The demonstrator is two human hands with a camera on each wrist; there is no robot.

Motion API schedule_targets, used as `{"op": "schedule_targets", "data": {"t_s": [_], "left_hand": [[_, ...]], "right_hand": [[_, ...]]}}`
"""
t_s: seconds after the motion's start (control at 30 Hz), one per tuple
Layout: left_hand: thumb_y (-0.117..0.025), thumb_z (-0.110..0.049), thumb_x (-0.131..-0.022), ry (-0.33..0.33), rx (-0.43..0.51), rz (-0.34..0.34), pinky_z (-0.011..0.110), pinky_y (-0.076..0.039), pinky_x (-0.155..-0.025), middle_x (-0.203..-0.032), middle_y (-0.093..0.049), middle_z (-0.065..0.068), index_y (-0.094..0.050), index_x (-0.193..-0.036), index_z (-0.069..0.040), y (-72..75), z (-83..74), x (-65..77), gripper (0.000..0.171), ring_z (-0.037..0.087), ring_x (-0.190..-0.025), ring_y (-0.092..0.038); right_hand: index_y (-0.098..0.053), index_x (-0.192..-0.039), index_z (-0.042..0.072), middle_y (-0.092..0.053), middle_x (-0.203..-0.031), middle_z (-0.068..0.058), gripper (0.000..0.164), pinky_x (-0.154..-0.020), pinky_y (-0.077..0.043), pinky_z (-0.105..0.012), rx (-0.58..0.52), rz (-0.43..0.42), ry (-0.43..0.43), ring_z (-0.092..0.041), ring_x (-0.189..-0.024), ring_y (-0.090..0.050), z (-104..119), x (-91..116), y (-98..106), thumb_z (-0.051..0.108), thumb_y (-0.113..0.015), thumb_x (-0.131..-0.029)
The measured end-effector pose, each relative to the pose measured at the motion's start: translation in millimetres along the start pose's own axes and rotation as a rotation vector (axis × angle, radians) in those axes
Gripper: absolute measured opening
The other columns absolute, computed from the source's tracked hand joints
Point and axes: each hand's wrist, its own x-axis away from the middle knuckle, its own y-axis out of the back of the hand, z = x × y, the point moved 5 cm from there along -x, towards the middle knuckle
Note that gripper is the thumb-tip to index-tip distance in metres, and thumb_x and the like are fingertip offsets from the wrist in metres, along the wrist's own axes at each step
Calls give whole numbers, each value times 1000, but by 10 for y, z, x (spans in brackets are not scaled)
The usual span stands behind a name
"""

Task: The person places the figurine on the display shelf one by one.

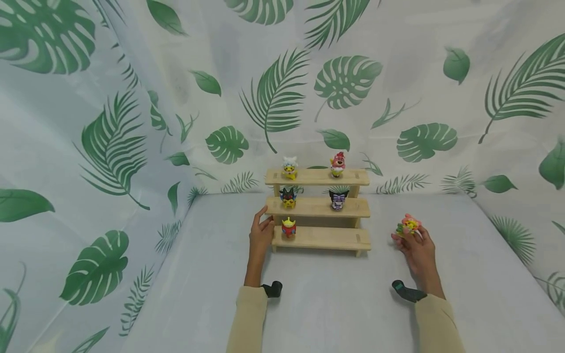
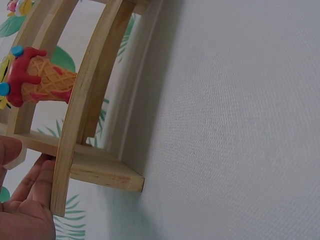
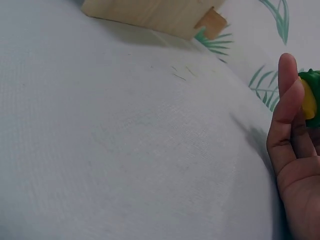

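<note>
A three-tier wooden display stand (image 1: 322, 238) stands on the table before the back wall. At its left end my left hand (image 1: 262, 233) grips the stand's side, thumb and fingers about the wood; in the left wrist view the fingers (image 2: 40, 187) lie partly behind a board. Out to the right of the stand, my right hand (image 1: 417, 250) pinches a small figurine (image 1: 409, 224) with pink, yellow and green parts, held above the table. Only a green and yellow bit of the figurine (image 3: 311, 97) shows in the right wrist view.
On the bottom tier's left sits a red and yellow figurine (image 1: 289, 228). The middle tier carries a dark-eared yellow figurine (image 1: 288, 198) and a purple one (image 1: 338, 200). A white-topped figurine (image 1: 290, 167) and a red-pink one (image 1: 337, 164) stand on top. Leaf-patterned sheeting (image 1: 375, 29) surrounds the table.
</note>
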Motion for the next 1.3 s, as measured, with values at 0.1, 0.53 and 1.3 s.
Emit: {"op": "schedule_targets", "data": {"t_s": [0.1, 0.53, 1.3], "left_hand": [[-57, -18, -99, -4, 4, 1, 37, -52, -90, -130, -65, 9, -46, -143, -37, 7, -9, 4, 50, 23, -118, -63], [-56, -11, -99, 1, 15, 18, 44, -49, -96, -132, -61, 19, -41, -149, -20, 48, -57, 70, 53, 32, -120, -61], [-58, -18, -98, 2, 16, -5, 34, -52, -88, -129, -66, 9, -47, -142, -37, 16, -19, 31, 49, 22, -116, -64]], "right_hand": [[-37, -138, 24, -68, -107, 10, 49, -67, -55, -20, -2, 19, -15, -9, -83, -73, -8, 35, -22, 13, -61, -96], [-39, -130, 28, -59, -105, 11, 43, -63, -52, -19, 99, 46, -58, -4, -80, -68, -88, 185, -204, 9, -59, -97], [-42, -140, 10, -50, -122, 6, 57, -79, -51, -13, 592, 210, 132, 5, -94, -64, 106, 399, -1031, 27, -68, -93]]}}
